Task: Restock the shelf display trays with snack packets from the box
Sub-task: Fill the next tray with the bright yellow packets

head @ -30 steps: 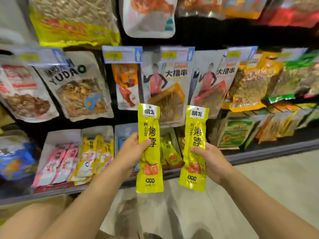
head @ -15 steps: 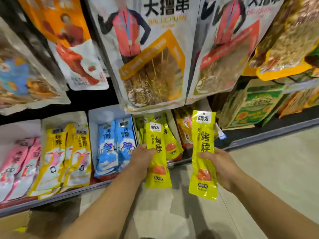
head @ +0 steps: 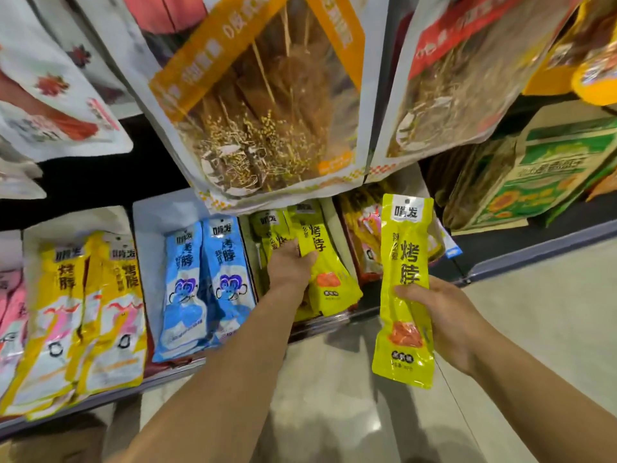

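Left hand has moved forward since a second ago, when both lime-green packets were held up side by side in front of the shelf. It now grips its lime-green packet inside the green tray, laying it on the stack there; fingers closed on it, not yet released. Right hand still clenches the second lime-green packet upright at 3 o'clock of the tray, just off the shelf edge. Camera has closed in on the bottom row. Blue packets sit at 9 o'clock of the left hand. Judgement: first packet nearly placed, second waits. Box not in view.
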The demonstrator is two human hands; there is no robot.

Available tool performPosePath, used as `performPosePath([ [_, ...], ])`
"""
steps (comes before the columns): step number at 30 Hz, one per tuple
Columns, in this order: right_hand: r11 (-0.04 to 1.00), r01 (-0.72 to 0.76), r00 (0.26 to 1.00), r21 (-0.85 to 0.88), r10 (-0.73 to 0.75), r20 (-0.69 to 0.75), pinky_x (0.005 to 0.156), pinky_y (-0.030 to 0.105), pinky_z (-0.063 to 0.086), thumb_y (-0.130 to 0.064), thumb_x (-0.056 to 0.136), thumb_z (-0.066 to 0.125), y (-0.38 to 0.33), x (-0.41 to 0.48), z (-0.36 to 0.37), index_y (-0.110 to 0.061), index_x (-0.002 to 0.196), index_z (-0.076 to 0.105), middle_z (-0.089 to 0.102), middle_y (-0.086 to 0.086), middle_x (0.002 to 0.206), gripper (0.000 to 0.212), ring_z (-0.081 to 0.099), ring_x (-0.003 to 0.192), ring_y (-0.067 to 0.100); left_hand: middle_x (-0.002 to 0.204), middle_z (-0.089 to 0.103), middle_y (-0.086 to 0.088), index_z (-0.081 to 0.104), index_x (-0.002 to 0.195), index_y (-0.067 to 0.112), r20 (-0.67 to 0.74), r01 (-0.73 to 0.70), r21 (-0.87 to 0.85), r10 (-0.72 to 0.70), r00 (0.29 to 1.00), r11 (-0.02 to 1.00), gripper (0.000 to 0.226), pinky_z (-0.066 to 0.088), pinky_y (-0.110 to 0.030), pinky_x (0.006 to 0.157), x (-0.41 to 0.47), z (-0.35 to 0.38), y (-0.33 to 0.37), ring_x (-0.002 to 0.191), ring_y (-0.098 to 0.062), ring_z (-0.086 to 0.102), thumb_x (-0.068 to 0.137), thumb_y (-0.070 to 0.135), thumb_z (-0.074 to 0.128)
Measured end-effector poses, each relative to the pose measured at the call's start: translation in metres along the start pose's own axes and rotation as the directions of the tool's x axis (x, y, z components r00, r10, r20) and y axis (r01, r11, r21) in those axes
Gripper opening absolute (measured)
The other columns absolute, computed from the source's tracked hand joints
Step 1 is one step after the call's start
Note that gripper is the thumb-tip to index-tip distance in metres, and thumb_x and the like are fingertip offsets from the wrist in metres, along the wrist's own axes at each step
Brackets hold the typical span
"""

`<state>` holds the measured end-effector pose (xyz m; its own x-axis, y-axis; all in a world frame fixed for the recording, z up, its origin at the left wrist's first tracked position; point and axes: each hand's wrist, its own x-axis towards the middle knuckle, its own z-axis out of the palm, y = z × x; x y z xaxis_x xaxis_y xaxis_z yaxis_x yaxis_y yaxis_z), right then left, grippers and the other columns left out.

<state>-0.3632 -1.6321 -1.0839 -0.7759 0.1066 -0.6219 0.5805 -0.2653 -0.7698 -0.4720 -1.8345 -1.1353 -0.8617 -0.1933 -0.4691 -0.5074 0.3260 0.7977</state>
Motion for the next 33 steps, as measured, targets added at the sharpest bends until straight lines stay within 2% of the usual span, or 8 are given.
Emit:
performPosePath([
  [5,1.000,-0.009,1.000,0.009,0.009,-0.026,0.082,0.054,0.057,-0.003,0.089,0.064,0.002,0.000,0.001,-0.005,0.112,0.070,0.073,0.026,0.102,0.023,0.069,0.086,0.042,0.099,0.070,-0.015,0.054,0.136,0.004,-0.034,-0.069,0.295,0.083,0.996,0.953,0.056,0.048,-0.034,0.085,-0.003,0.001,0.005,0.103,-0.029,0.064,0.090,0.032,0.071],
  [9,1.000,-0.001,1.000,0.003,0.001,-0.018,0.084,0.055,0.057,-0.003,0.090,0.064,0.002,-0.004,0.008,-0.007,0.110,0.071,0.074,0.024,0.102,0.022,0.070,0.087,0.042,0.073,0.054,0.004,0.052,0.084,0.030,-0.020,-0.127,0.367,0.145,0.989,0.921,0.023,0.050,-0.037,0.083,-0.009,-0.013,0.005,0.087,-0.022,0.057,0.087,0.032,0.075],
  [13,1.000,0.015,1.000,0.004,-0.015,0.000,0.076,0.045,0.060,-0.001,0.090,0.063,-0.001,-0.004,0.024,-0.007,0.108,0.072,0.075,0.020,0.099,0.020,0.072,0.083,0.036,0.123,0.059,-0.008,0.060,0.129,0.016,-0.172,-0.207,0.466,0.318,0.933,0.860,0.042,0.049,-0.038,0.095,-0.018,-0.031,-0.004,0.111,-0.028,0.057,0.090,0.031,0.069],
  [17,1.000,0.008,0.994,-0.003,-0.007,0.106,0.073,0.041,0.060,0.001,0.090,0.063,-0.004,0.002,0.052,-0.006,0.110,0.072,0.076,0.018,0.102,0.023,0.072,0.084,0.032,0.128,0.048,-0.013,0.050,0.136,0.012,-0.389,-0.170,0.415,0.343,0.855,0.894,0.047,0.043,-0.040,0.096,-0.022,-0.061,-0.022,0.114,-0.031,0.049,0.093,0.024,0.064],
  [21,0.991,-0.019,0.980,-0.131,0.045,0.195,0.087,0.050,0.057,0.001,0.087,0.067,-0.003,0.018,0.089,-0.006,0.108,0.074,0.076,0.017,0.104,0.023,0.072,0.097,0.036,0.102,0.066,-0.008,0.055,0.133,0.013,-0.266,-0.150,0.330,0.244,0.933,0.932,0.034,0.057,-0.046,0.072,-0.019,-0.078,-0.033,0.084,-0.032,0.065,0.100,0.019,0.050],
  [24,0.971,0.026,0.977,-0.238,0.025,0.210,0.091,0.055,0.056,0.000,0.083,0.073,-0.006,0.039,0.121,-0.008,0.104,0.074,0.077,0.015,0.102,0.023,0.072,0.099,0.038,0.105,0.070,-0.005,0.057,0.137,0.020,-0.225,-0.135,0.274,0.200,0.954,0.952,0.038,0.055,-0.036,0.079,-0.016,-0.087,-0.033,0.091,-0.027,0.067,0.099,0.022,0.055],
  [28,0.929,0.118,0.986,-0.350,-0.067,0.153,0.076,0.026,0.056,-0.002,0.084,0.075,-0.015,0.065,0.158,-0.017,0.088,0.067,0.072,-0.007,0.083,0.018,0.071,0.084,0.022,0.122,0.069,-0.001,0.052,0.142,0.030,-0.173,-0.080,0.244,0.125,0.977,0.967,0.047,0.049,-0.028,0.089,-0.006,-0.096,-0.039,0.107,-0.020,0.064,0.096,0.032,0.061],
  [33,0.816,0.114,0.993,-0.567,-0.088,0.073,0.085,0.024,0.041,-0.018,0.083,0.081,-0.003,0.103,0.181,-0.006,0.143,0.047,0.062,0.005,0.121,0.070,0.055,0.101,0.017,0.123,0.069,0.002,0.055,0.139,0.032,-0.175,-0.096,0.214,0.135,0.975,0.972,0.046,0.048,-0.028,0.094,-0.001,-0.098,-0.044,0.112,-0.018,0.063,0.094,0.033,0.064],
])
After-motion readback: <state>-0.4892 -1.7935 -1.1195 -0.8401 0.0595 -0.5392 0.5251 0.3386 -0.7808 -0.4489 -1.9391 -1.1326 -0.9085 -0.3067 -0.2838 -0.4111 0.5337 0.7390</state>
